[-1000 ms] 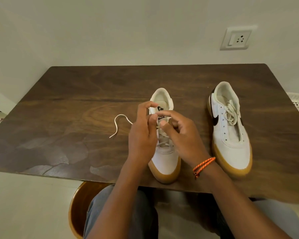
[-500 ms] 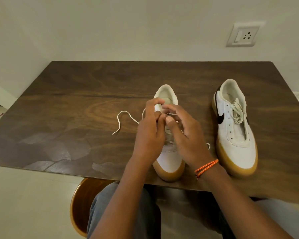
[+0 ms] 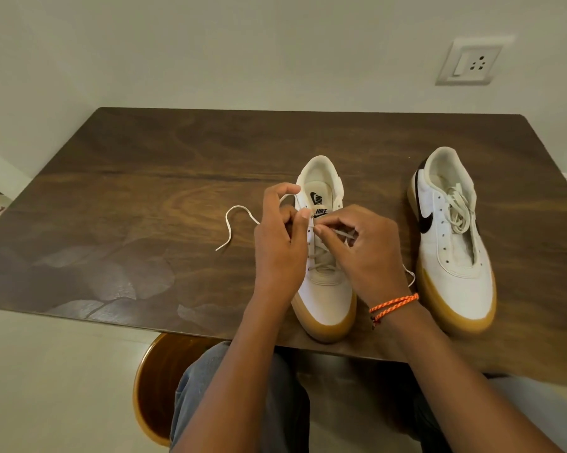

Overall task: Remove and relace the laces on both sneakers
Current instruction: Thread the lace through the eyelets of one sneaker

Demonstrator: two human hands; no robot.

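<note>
Wooden table (image 3: 145, 197), my left hand (image 3: 280, 243) and right hand (image 3: 364, 250) both pinching the lace (image 3: 234, 220) on the near sneaker (image 3: 328, 289); a slipped tip could miss the eyelet.

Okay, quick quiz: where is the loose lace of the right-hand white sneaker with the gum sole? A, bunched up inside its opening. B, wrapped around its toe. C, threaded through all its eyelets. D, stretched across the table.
A: the white lace lies in a loose bundle inside the right-hand white gum-soled sneaker, whose eyelets show empty.
</note>
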